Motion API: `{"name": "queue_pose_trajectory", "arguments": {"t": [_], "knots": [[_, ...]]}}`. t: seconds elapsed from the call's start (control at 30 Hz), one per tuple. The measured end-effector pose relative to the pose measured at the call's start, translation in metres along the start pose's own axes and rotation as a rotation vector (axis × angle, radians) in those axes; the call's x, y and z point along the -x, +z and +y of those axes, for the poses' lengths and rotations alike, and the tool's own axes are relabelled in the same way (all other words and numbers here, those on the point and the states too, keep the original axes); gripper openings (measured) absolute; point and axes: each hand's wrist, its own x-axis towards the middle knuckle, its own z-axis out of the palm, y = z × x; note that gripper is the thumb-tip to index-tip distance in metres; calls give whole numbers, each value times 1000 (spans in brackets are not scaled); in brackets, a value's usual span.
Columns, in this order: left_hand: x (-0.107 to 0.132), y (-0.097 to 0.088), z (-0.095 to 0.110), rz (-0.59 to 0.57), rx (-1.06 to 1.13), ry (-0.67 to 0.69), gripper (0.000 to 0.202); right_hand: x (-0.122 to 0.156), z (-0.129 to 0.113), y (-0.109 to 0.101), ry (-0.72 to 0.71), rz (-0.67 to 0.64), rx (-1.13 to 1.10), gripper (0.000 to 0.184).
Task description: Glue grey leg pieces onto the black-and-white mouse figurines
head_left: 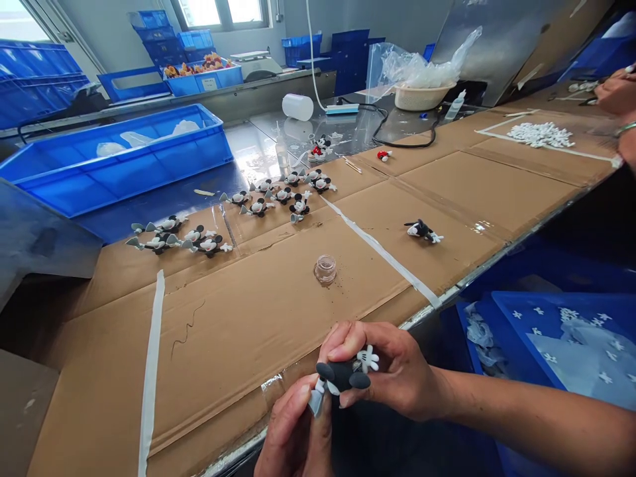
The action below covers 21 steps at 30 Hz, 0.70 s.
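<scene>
Both hands, left hand point(293, 424) and right hand point(392, 377), pinch closed around one black-and-white mouse figurine point(342, 375) between them.

Two bare hands, left hand point(293, 430), right hand point(392, 377), bare forearm, no sleeves

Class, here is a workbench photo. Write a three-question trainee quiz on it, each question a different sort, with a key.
1. True or false: the small clear jar stands on the cardboard sheet, touched by neither hand.
2. Multiple choice: the lone figure lies (A) in the blue crate, (B) on cardboard right of the tape strip, (C) in the basket.
3. Fill in: the left hand and right hand together hold a black and white toy ____.

Key: 1 true; 2 B; 3 figure.
</scene>
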Motion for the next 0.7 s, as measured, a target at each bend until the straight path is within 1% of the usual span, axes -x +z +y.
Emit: {"name": "queue_pose_trajectory", "arguments": {"t": [0.17, 0.37, 0.53, 0.7], "knots": [[1, 0, -7, -23, 9, 93, 13, 0, 1, 0, 6, 12, -9, 35], [3, -12, -24, -82, -41, 193, 16, 1, 1, 0, 21, 37, -37, 34], [0, -21, -34, -166, -13, 201, 19, 1, 2, 0, 9, 31, -78, 35], [1, -22, -38, -176, -22, 211, 20, 1, 2, 0, -2, 27, -86, 40]]}}
